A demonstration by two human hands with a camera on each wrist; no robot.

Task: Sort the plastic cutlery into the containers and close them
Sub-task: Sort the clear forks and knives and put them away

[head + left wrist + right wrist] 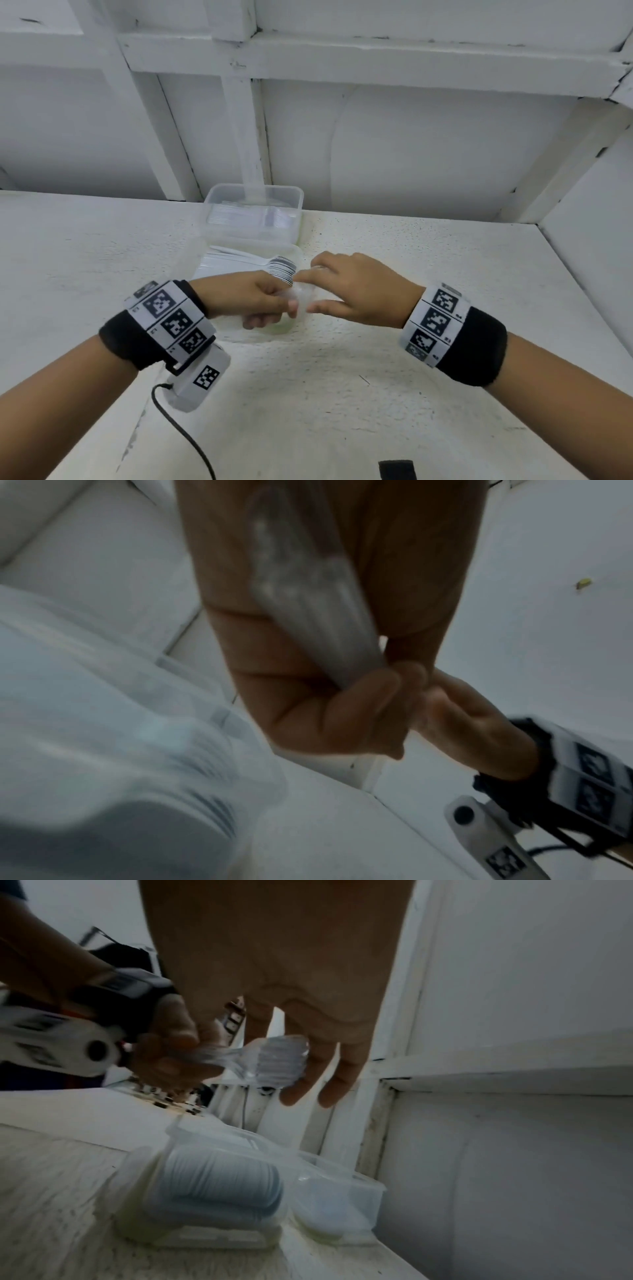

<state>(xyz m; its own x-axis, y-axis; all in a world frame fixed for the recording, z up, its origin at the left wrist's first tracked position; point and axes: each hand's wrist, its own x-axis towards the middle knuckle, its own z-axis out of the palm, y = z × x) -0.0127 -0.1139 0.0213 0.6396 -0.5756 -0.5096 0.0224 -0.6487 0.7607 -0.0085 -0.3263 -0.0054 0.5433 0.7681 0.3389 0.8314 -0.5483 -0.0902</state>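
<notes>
While left hand (251,301) clenches the spoon bundle (274,1060) by its handles, right hand (356,291), fingers loose, steadies the bowls for loading into near container (298,255).

Clear containers (253,212) hold white cutlery (246,263) on the speckled off-white table (411,394), black wristbands (472,346) carry black-and-white checkered tags (435,318), and a black cable (185,435) trails beside them.

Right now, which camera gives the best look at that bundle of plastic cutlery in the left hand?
The right wrist view: the bundle shows sideways, stacked heads clear. The left wrist view shows only blurred handles; in the head view the hands mostly hide it.
</notes>
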